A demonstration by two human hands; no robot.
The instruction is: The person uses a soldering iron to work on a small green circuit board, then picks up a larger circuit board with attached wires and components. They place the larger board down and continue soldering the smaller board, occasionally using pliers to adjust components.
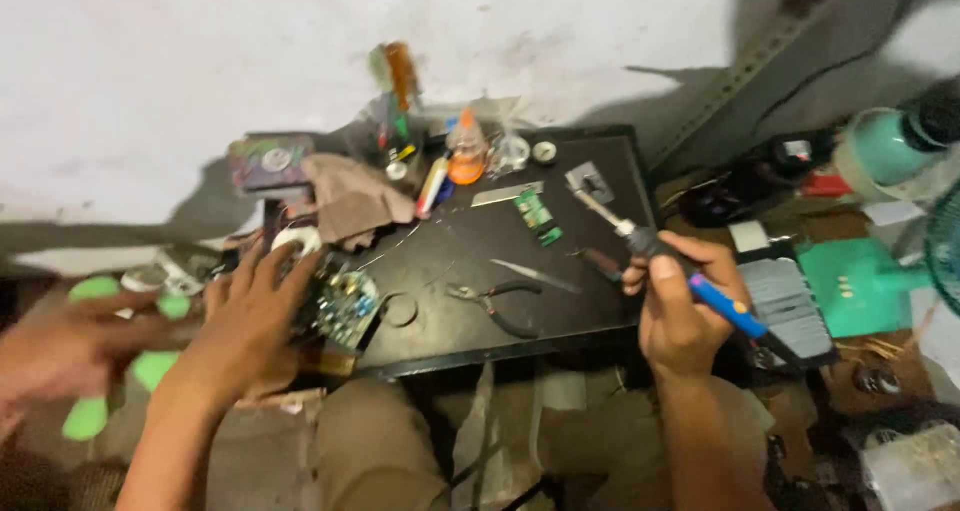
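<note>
My right hand (682, 311) grips a soldering iron (660, 254) with a blue and black handle, its metal tip pointing up-left over the black work board (560, 301). My left hand (247, 321) lies flat, fingers spread, on the left end of a green circuit board (343, 304) at the black board's left edge. A blurred hand of another person (60, 346) reaches in from the far left, near a green-bladed object (92, 361).
Black-handled pliers (500, 306), tweezers (535, 275), a small green circuit piece (536, 214) and a metal strip (507, 195) lie on the board. A brown rag (355, 201), glue bottle (466, 151) and pens crowd the back. A teal fan (900, 146) stands right.
</note>
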